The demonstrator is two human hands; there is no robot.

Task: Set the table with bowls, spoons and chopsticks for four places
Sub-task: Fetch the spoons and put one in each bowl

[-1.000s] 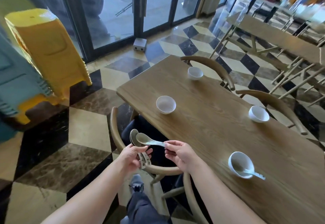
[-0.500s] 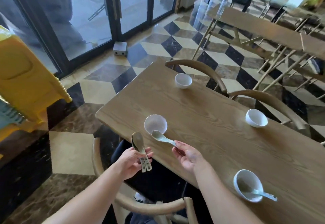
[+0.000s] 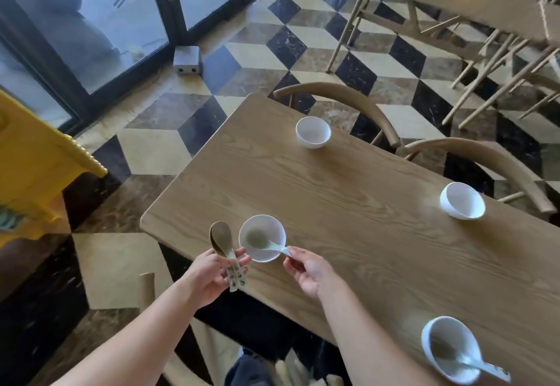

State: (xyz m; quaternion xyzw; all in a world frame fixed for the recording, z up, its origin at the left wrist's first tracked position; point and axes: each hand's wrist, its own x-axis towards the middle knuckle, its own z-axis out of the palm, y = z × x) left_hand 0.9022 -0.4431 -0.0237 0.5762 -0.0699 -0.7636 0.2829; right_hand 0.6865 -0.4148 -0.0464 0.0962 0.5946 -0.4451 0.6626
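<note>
A spoon (image 3: 268,244) lies in the near-left bowl (image 3: 262,238) on the worktop (image 3: 348,204), its handle pinched by the right hand (image 3: 306,269). The left hand (image 3: 212,273) grips two more spoons (image 3: 225,252) just beside that bowl. Another bowl with a spoon (image 3: 451,352) sits at near right; two empty bowls (image 3: 313,132) stand along the far edge.

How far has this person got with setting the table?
All four bowls are out. The nearest bowl already holds a spoon. The right hand is lowering a spoon into the second bowl; the left hand holds spare spoons for the two far bowls. No chopsticks are visible yet.
</note>
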